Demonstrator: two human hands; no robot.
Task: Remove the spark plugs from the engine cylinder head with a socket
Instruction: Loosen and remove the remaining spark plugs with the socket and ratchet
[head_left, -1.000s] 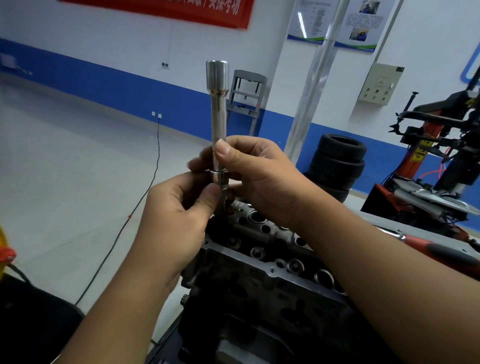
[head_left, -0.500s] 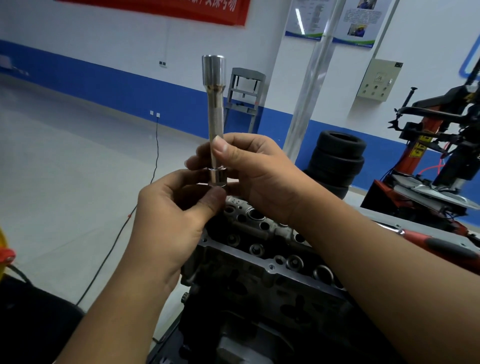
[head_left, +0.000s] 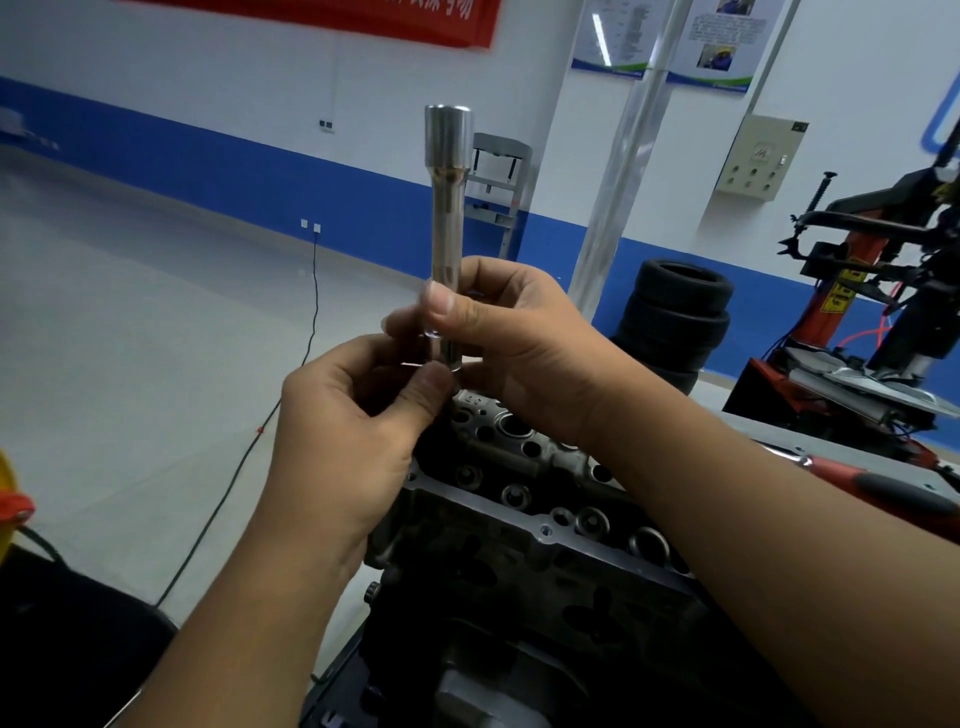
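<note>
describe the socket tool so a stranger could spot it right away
Find the grey metal engine cylinder head at bottom centre. Directly above its far end, both hands hold a long polished steel socket upright. It is the only shiny rod there, flaring to a wider cup on top.

My only view comes from the head camera, looking forward and down, close over the hands (head_left: 467, 374), workshop floor (head_left: 130, 338) beyond.

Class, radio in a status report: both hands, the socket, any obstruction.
Right hand grips long chrome socket upright. Left hand pinches its lower end. Grey cylinder head below, unobstructed.
</note>
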